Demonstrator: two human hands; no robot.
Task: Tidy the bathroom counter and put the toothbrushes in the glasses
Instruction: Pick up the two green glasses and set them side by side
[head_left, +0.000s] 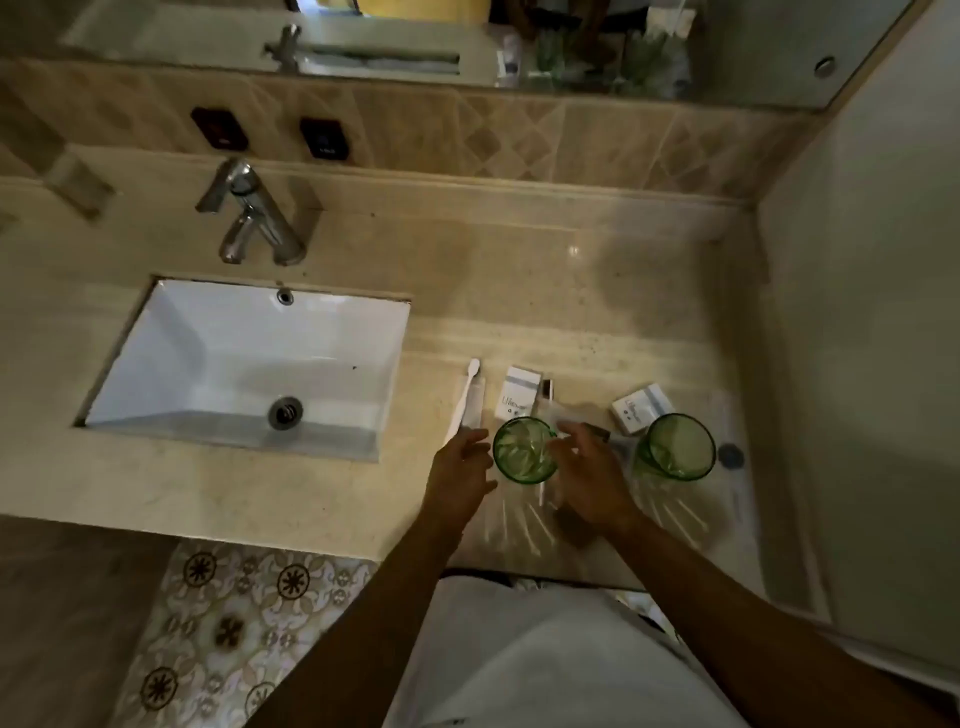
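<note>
A white toothbrush (466, 395) lies slanted on the beige counter (519, 291) just right of the sink, head pointing away from me. My left hand (460, 470) is closed on its lower handle. A green glass (523, 451) stands upright between my hands. My right hand (592, 475) is at that glass's right side with fingers spread, and I cannot tell whether it touches the glass. A second green glass (675, 447) stands further right, also upright. I see nothing solid inside either glass.
Two small white boxes (517, 392) (641, 408) and a clear wrapper (563, 413) lie behind the glasses. A dark round cap (731, 456) sits right of the second glass. The white sink (249, 364) and chrome tap (249, 213) are to the left, a wall to the right.
</note>
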